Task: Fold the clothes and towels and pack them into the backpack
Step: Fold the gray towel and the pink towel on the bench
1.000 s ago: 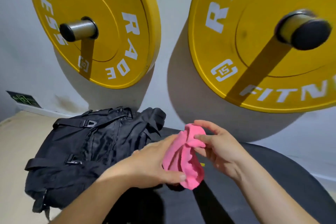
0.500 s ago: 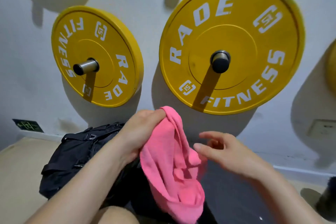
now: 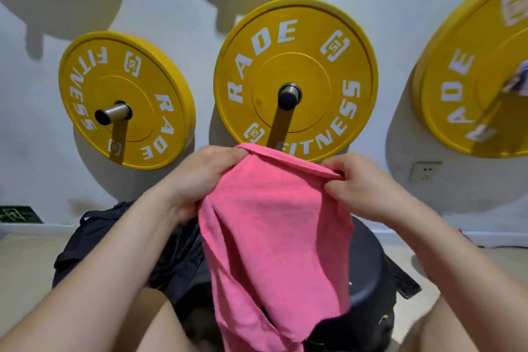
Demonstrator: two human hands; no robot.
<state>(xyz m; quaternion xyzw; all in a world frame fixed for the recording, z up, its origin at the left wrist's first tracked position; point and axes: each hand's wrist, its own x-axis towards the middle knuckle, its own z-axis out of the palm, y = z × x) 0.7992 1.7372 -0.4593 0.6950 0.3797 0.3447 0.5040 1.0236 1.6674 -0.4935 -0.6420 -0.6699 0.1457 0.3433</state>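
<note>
A pink towel (image 3: 274, 237) hangs spread out in front of me, held up by its top edge. My left hand (image 3: 200, 177) grips the towel's upper left corner. My right hand (image 3: 360, 183) pinches the upper right corner. The towel's lower part drapes down over a black round surface (image 3: 368, 274). The black backpack (image 3: 94, 240) lies on the floor to the left, partly hidden behind my left forearm and the towel.
Three yellow weight plates (image 3: 294, 77) hang on pegs on the white wall straight ahead. A wall socket (image 3: 424, 171) sits low on the right. Beige floor (image 3: 25, 263) extends to the left of the backpack. My bare knees show at the bottom.
The towel went from bunched between both hands to opened out. My left hand lifted it, then my right hand took hold of the other top corner. My view tilted up.
</note>
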